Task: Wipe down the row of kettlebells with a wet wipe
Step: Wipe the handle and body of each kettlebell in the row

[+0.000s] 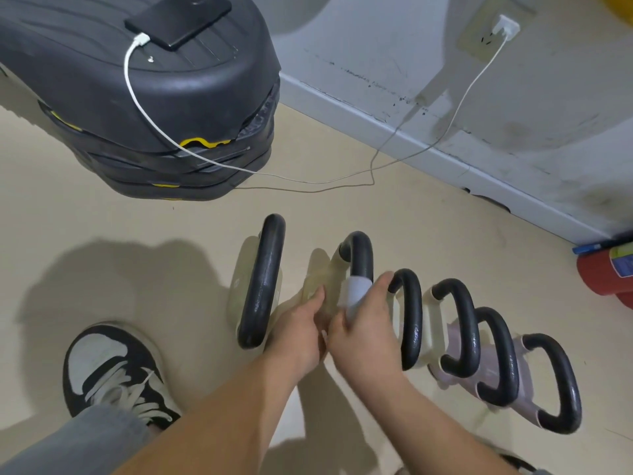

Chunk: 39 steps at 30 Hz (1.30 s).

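On the floor [144, 255] beside the wall, the row of kettlebells [459, 330] stood with six black handles arched side by side. The right hand [363, 334] gripped the wet wipe [356, 293], fingers and thumb curled to wrap it round the second handle [361, 255]. The left hand [301, 330] lay against that kettlebell's pale body, its fingers fairly straight and holding nothing that could be made out.

The handle's long axis ran away from the person. The wipe sat on its middle stretch, so the bare far bend lay beyond the fingertips and the near end lay under the palm. In my judgement, the stroke should travel along that axis. The third handle [411, 317] stood just beside the right hand, which was the nearer hand to the four kettlebells on the right.
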Each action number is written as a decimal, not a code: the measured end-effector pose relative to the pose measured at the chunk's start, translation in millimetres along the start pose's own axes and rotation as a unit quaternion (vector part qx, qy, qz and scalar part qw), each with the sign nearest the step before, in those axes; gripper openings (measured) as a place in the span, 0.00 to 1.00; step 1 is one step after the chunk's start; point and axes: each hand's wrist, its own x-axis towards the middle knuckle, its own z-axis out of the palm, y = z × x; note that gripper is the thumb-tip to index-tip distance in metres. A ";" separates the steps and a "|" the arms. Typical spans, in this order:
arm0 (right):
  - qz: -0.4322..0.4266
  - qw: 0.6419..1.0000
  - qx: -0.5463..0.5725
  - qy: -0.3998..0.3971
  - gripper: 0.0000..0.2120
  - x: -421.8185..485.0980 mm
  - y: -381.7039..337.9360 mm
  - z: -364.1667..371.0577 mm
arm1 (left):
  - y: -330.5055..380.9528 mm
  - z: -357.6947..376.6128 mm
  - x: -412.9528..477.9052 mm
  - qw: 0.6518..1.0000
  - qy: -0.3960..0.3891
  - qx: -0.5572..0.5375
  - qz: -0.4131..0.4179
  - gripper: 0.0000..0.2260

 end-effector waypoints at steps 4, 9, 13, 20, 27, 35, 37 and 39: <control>0.035 0.993 -0.096 -0.062 0.43 59.9 -28.8 -20.3 | -2.6 -4.0 15.1 0.965 0.141 0.192 0.111 0.18; -0.001 0.916 -0.312 -0.252 0.23 117.4 -79.7 -40.8 | 0.9 7.0 13.5 0.973 0.121 0.155 0.124 0.16; -0.025 0.885 -0.372 -0.280 0.06 137.1 -94.3 -42.7 | -4.0 7.2 16.0 0.978 0.115 0.145 0.099 0.12; -0.058 0.787 -0.501 -0.356 0.12 164.1 -94.8 -17.2 | -1.2 8.1 14.3 0.996 0.075 -0.034 0.022 0.10; -0.011 0.924 -0.317 -0.213 0.28 129.5 -66.2 -35.4 | -3.4 3.5 21.2 0.988 0.088 0.105 0.069 0.17; 0.000 0.998 -0.017 -0.067 0.44 17.9 -6.5 -10.6 | 4.9 -0.7 12.2 0.999 -0.008 0.036 0.011 0.12; -0.020 0.999 -0.003 -0.049 0.44 -0.1 4.2 -5.4 | 2.4 -0.9 15.4 1.000 -0.017 0.018 0.015 0.11; -0.034 0.998 0.004 -0.056 0.45 -2.3 7.5 -6.5 | -2.2 -1.4 17.5 0.999 -0.012 0.041 0.022 0.13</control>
